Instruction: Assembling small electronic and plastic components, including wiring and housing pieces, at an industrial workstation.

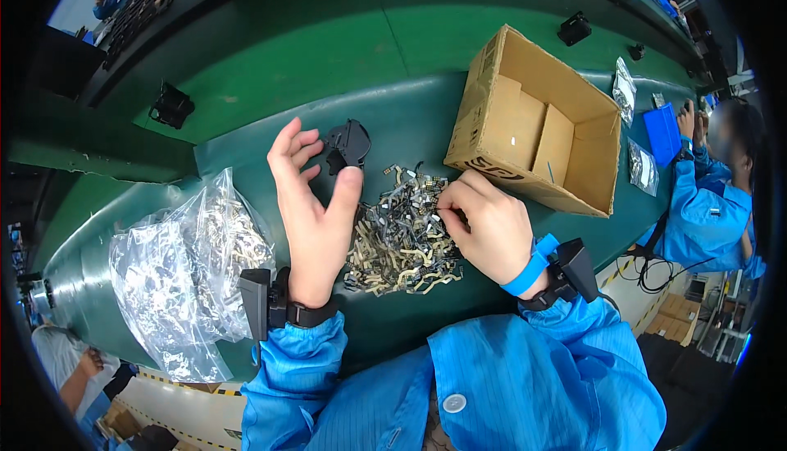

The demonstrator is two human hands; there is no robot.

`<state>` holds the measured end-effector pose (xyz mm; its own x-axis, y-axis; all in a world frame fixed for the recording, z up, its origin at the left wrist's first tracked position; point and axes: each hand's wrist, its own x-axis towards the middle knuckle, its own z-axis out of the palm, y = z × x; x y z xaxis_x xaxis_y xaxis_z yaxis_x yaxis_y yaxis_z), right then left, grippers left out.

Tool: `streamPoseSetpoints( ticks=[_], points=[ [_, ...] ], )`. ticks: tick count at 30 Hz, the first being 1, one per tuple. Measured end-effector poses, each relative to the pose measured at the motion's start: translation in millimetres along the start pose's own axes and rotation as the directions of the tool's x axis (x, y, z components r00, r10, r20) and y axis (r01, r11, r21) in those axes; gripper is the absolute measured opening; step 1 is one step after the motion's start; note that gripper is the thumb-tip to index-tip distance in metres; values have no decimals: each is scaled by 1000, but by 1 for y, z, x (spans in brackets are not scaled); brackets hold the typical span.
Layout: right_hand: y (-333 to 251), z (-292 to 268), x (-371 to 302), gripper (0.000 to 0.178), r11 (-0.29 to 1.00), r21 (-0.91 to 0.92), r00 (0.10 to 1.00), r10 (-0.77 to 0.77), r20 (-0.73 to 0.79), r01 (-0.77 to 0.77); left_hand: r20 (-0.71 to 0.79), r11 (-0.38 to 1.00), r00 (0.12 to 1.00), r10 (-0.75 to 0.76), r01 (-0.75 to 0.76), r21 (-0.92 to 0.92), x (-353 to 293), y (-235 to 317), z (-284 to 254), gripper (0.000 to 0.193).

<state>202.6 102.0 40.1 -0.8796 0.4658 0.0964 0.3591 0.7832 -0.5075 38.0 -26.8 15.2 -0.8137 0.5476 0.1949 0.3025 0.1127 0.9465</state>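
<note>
Green table (410,115): strip pile (402,242) against right hand (496,230), fingertips (447,202) pressed together; left hand (317,225) spread

Pile (402,246): on the table (410,127) before you
Bags (164,287): left of it
Box (566,193): right, farther from you

A loose, tangled heap of small flat silvery, pale-gold and dark strips (402,242) lies just left of the curled fingertips of the right hand (496,230), and a black, rounded piece (351,143) sits beside the thumb tip of the loosely spread left hand (316,225).
</note>
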Motion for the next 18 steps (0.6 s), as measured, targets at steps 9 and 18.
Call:
streamPoseSetpoints(
  ticks=[9,18],
  points=[
    [-2,-24,-15,11,911,412,982,63,-176,15,-176,984,968,176,-169,53,0,-5,-3,39],
    [-14,-45,-23,6,158,986,954,299,-3,-46,240,975,969,49,6,-224,-33,65,8,22]
  ],
)
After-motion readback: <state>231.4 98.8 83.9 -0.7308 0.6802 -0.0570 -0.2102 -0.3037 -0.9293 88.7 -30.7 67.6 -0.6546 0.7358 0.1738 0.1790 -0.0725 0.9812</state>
